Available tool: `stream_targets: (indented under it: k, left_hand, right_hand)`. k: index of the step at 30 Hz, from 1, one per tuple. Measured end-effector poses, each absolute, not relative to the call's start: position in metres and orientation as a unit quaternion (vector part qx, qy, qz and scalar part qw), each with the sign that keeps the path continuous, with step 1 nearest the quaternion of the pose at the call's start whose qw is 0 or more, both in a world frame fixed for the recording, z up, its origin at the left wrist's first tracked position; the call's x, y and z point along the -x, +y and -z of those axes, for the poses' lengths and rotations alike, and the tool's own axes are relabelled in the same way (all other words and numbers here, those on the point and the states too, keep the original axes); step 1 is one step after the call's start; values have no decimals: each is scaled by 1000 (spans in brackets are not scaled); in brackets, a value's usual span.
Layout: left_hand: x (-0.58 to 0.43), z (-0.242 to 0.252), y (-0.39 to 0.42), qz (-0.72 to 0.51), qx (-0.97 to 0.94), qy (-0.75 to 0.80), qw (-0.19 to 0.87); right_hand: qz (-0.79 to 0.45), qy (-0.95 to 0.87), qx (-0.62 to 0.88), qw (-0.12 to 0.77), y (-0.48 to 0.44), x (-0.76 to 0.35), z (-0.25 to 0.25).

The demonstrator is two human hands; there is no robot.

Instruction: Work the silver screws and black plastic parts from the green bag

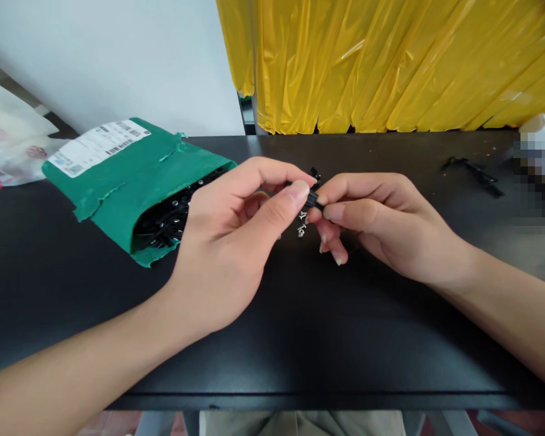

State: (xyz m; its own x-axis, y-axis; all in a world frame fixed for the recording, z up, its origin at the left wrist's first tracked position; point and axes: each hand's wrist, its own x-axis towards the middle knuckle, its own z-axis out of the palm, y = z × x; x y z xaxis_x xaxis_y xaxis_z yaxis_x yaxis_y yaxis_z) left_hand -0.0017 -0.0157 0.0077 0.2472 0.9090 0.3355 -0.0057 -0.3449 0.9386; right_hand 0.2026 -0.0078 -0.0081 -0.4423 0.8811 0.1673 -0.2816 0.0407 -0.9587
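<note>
A small black piece (315,200), its exact kind hard to make out, is held between both hands above the dark table. My left hand (236,242) pinches its left end between thumb and forefinger, covering much of it. On the other end, the thumb and forefinger of my right hand (376,224) are closed, while its lower fingers hang loosely curled. Just beneath the fingertips lie several tiny silvery metal bits (301,231) on the tabletop. Left of my left hand, a torn green plastic mailer bag (154,175) gapes open, with many black pieces (163,221) inside.
Toward the right rear of the black table (300,339) lie some loose black pieces (476,174). A whitish plastic bag (13,133) is at the far left. Yellow strip curtains (367,66) and a pale panel (131,54) stand behind. A blurred-out object borders the right edge.
</note>
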Motion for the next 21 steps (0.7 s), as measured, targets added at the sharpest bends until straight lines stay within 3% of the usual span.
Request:
stream_targets:
  k: [21]
  left_hand:
    - [3,-3,-16,-510,-650,336,452]
  right_hand:
    - [-623,-564,307,447,-9,-201,3]
